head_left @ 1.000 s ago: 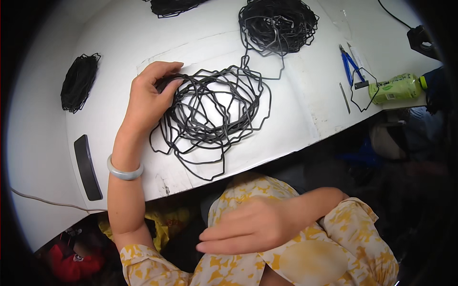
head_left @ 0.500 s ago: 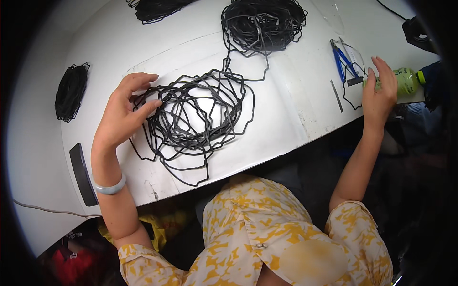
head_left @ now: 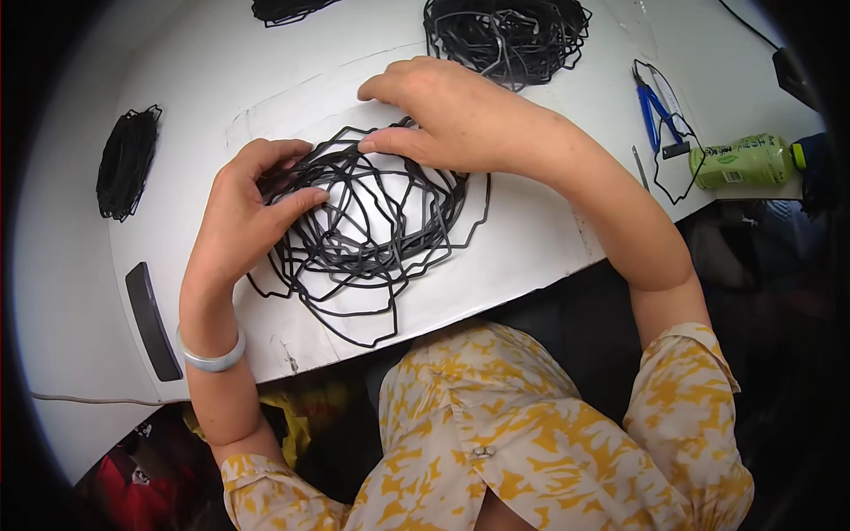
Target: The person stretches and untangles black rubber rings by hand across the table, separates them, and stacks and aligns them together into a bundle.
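Note:
A loose tangle of thin black rubber gasket loops lies on the white table in front of me. My left hand rests on the tangle's left side, fingers curled among the strands. My right hand lies on its upper right part, the fingers pressing strands down. Neither hand has lifted a loop off the table.
A denser black gasket pile sits at the back, another stack at the left, a third at the top edge. Blue pliers, a single loop and a green bottle lie at right. A dark flat bar lies near the front edge.
My right hand came from the lap, reached toward the bottle and pliers at the far right, then swung back onto the tangle. My left hand stayed on the tangle's left side.

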Demonstrator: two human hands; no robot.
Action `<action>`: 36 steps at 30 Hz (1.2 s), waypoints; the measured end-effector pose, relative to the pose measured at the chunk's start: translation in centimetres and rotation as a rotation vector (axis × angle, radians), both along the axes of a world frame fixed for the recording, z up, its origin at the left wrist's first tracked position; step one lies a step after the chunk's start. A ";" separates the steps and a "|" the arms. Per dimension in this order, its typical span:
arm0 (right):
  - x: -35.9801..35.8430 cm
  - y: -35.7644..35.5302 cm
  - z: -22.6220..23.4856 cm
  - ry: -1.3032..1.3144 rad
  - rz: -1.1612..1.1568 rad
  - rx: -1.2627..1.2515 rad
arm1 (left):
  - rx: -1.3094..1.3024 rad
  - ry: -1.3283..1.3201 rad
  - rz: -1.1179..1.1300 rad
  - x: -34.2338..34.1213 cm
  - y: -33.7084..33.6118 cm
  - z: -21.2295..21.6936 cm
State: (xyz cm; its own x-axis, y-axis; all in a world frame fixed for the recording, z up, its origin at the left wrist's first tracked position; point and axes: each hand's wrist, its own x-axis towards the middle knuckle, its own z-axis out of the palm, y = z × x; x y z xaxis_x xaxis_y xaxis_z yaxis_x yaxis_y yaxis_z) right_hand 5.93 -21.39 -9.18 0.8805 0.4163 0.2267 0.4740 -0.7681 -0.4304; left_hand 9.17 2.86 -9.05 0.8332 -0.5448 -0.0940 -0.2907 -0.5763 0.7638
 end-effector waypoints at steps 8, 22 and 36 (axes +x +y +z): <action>0.3 1.1 1.7 0.425 -0.050 -0.107 | 0.047 -0.137 -0.031 -0.6 0.3 -0.7; -0.7 1.4 3.4 0.586 0.082 0.703 | -0.327 0.050 -0.072 -0.5 1.1 3.8; -3.4 -1.6 6.8 0.538 0.632 0.092 | -0.112 -0.030 -0.728 -3.0 5.7 9.4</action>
State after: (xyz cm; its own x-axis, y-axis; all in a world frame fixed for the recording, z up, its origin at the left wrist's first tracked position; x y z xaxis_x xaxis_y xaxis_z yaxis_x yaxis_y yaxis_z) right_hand 2.56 -23.03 -2.40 0.4850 0.8687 -0.1008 0.5160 -0.3773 -0.7690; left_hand 6.19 8.53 0.39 0.2578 -0.9661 0.0121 -0.5915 -0.1479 0.7926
